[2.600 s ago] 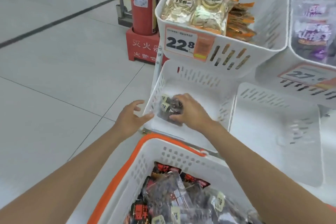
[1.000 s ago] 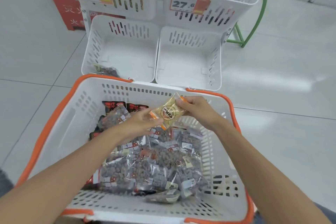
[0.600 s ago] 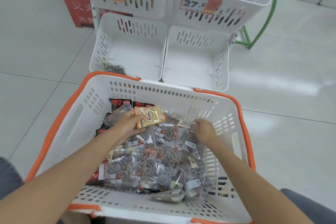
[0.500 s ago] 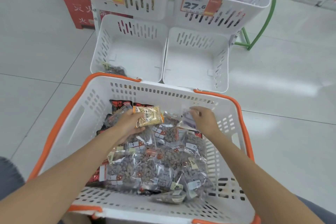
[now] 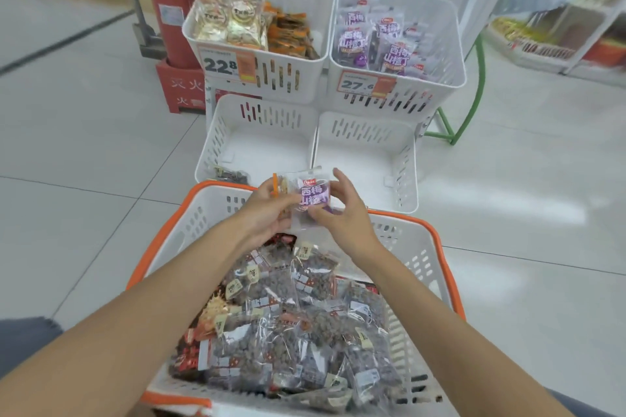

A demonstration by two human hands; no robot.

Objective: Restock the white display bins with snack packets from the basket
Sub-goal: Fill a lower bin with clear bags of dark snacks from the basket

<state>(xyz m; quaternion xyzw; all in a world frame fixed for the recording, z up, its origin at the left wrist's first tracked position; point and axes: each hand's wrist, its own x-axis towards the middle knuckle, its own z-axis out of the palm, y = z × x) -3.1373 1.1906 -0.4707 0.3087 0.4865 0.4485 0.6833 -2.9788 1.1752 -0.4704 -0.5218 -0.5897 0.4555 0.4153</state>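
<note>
Two snack packets are held up over the far edge of the basket [image 5: 189,230], one in each hand. The left hand [image 5: 267,213] has its fingers curled round an orange-edged packet [image 5: 278,187], of which only a narrow strip shows. The right hand [image 5: 343,217] pinches a purple packet [image 5: 314,196] from below with the thumb, and its fingers are spread behind the top of the packet. The two packets touch each other. The basket is white with an orange rim and holds many dark packets [image 5: 298,325] in a loose heap.

Beyond the hands stand four white display bins in two rows. The lower left bin [image 5: 216,139] contains one dark packet [image 5: 233,176] in its near left corner, and the lower right bin [image 5: 406,162] is just beside it. The upper left bin [image 5: 305,78] carries a price tag reading 22.8 and holds orange-edged packets. The upper right bin [image 5: 450,54] carries a tag reading 27.6 and holds purple packets. A red fire extinguisher [image 5: 171,10] stands to the left of the bins.
</note>
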